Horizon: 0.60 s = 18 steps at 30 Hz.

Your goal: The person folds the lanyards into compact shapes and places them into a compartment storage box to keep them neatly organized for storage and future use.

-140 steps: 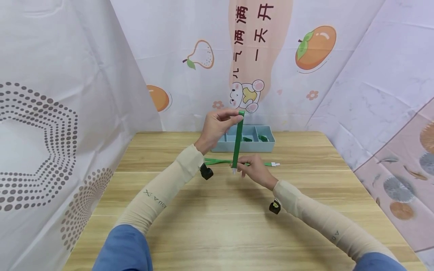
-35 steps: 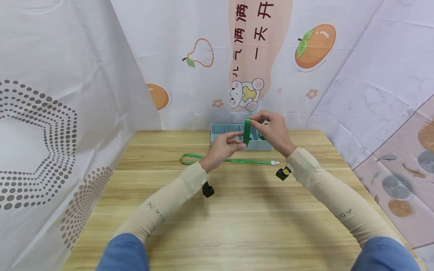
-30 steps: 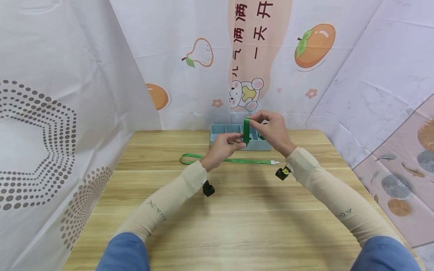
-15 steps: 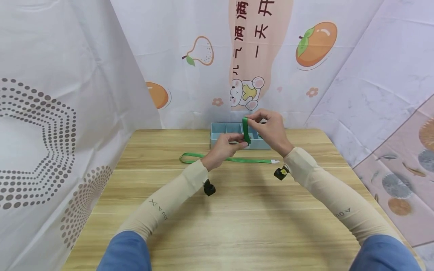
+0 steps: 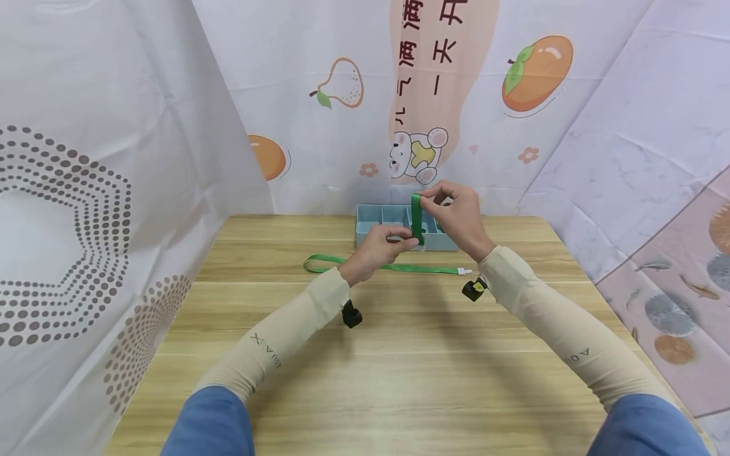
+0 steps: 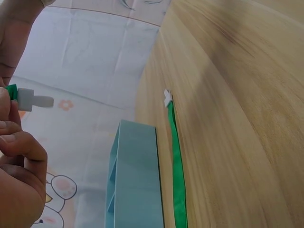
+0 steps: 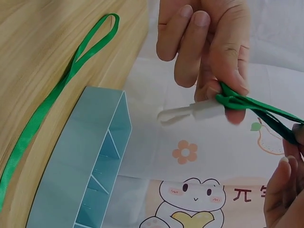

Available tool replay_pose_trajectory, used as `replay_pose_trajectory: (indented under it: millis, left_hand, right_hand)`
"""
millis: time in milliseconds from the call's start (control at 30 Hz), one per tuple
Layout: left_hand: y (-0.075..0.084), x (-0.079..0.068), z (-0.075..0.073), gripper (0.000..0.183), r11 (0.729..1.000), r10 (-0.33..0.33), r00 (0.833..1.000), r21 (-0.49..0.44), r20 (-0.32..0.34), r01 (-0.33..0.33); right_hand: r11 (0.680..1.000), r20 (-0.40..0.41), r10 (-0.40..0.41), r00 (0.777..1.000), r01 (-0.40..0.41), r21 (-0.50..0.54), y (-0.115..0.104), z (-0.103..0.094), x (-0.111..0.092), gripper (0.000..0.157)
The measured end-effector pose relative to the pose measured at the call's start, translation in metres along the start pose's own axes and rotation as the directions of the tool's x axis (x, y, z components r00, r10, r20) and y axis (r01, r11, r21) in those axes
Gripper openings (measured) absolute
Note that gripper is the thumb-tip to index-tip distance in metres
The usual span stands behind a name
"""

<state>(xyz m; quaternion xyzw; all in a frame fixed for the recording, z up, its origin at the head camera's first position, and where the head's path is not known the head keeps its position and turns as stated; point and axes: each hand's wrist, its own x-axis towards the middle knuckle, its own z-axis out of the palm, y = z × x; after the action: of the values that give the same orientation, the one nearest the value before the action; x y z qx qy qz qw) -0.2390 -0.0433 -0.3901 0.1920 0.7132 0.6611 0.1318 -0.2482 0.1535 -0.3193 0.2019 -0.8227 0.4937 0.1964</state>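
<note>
A folded green lanyard is held upright between both hands, in front of the light-blue compartment box. My left hand pinches its lower end beside the white plastic clip, which sticks out past the fingertips. The upper fold is pinched between the thumb and fingers of my right hand. In the right wrist view the strap's layers run from one hand to the other. Below the hands, a second green lanyard lies stretched across the table, its loop at the left and its white clip at the right.
The light-blue box stands at the table's back edge, divided into several compartments. Some green shows in its right part, partly hidden by my right hand. A printed curtain hangs close behind. Wooden tabletop stretches toward me.
Several seconds ago my left hand held the lanyard's top and my right its lower end; now they are reversed and the lanyard is folded shorter. In the last second the hands barely move.
</note>
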Motion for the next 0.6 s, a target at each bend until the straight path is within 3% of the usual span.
replay_pose_trajectory:
  millis: [233,367,600]
  left_hand:
    - [-0.004,0.0,-0.002,0.025,0.999,0.043,0.999,-0.015,-0.006,-0.043]
    - [-0.005,-0.001,-0.003,0.024,0.996,0.083,0.996,-0.015,-0.007,-0.084]
    - [-0.005,-0.002,-0.007,0.025,0.996,0.082,0.996,-0.034,0.03,-0.081]
  right_hand:
    - [1.0,0.004,0.019,1.0,-0.019,0.011,0.002,-0.005,0.003,0.013]
    - [0.994,0.03,0.086,0.996,-0.088,0.065,0.006,-0.008,0.004,0.019]
    - [0.966,0.081,0.191,0.978,-0.202,0.164,0.014,-0.011,0.007,0.025]
